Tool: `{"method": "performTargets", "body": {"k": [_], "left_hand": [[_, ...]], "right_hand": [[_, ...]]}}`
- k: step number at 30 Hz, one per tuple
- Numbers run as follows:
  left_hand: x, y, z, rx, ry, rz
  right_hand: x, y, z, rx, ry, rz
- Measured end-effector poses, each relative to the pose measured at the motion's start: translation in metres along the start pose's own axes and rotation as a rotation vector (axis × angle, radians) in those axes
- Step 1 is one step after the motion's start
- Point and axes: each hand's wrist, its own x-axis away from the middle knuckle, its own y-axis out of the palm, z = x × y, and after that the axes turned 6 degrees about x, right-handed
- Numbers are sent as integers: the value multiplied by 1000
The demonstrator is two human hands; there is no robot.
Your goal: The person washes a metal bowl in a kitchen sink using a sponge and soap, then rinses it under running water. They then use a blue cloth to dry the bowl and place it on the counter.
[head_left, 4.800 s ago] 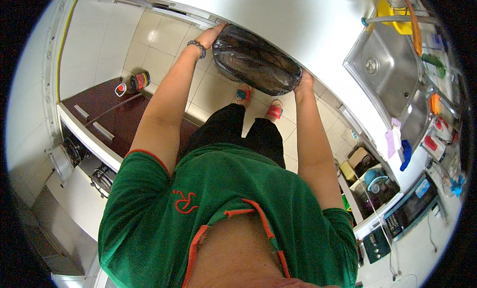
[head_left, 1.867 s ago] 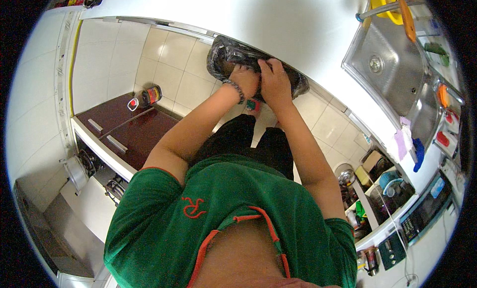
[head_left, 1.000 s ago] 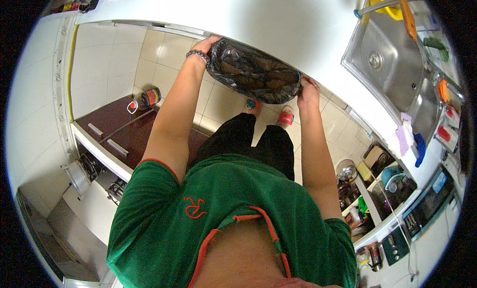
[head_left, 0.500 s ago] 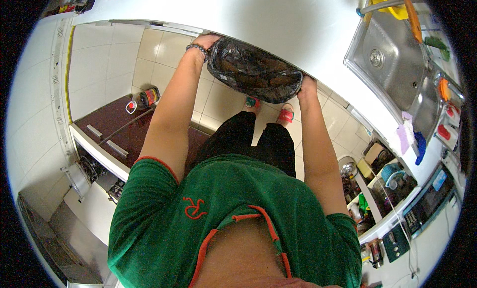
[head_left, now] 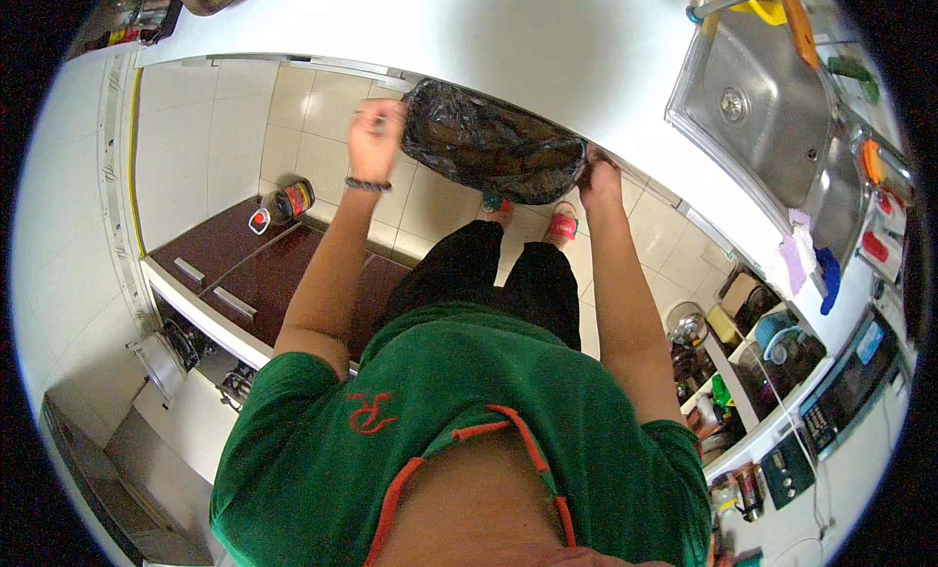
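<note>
A black plastic bag (head_left: 493,147) is spread wide along the counter's edge, in front of my legs. Whatever lies inside or under it is too dark to make out. My right hand (head_left: 599,181) is closed on the bag's right end, its fingertips partly hidden. Just off the bag's left end is my left hand (head_left: 377,135), with a dark beaded bracelet (head_left: 367,185) at the wrist. Motion smears its fingers, so whether they are closed does not show.
A white counter (head_left: 391,29) runs across the far side, with a steel sink (head_left: 747,98) at right. On the left, a dark bottle (head_left: 290,201) with a red cap stands near dark cabinets (head_left: 239,274). Open shelves (head_left: 747,362) hold kitchenware at lower right.
My left hand has come off the bag's left rim and moved left and slightly nearer to me. My right hand stays at the right end. The bag has barely shifted.
</note>
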Motion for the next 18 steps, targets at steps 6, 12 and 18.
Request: {"method": "performTargets", "body": {"k": [6, 12, 18], "left_hand": [[12, 110, 10, -856, -59, -1158], [-5, 161, -56, -1075, -139, -1159], [-5, 141, -2, -1053, -175, -1134]], "right_hand": [[38, -26, -2, 60, -61, -64], [60, -48, -6, 350, -276, 1], [130, -3, -15, 1130, -976, -106]]}}
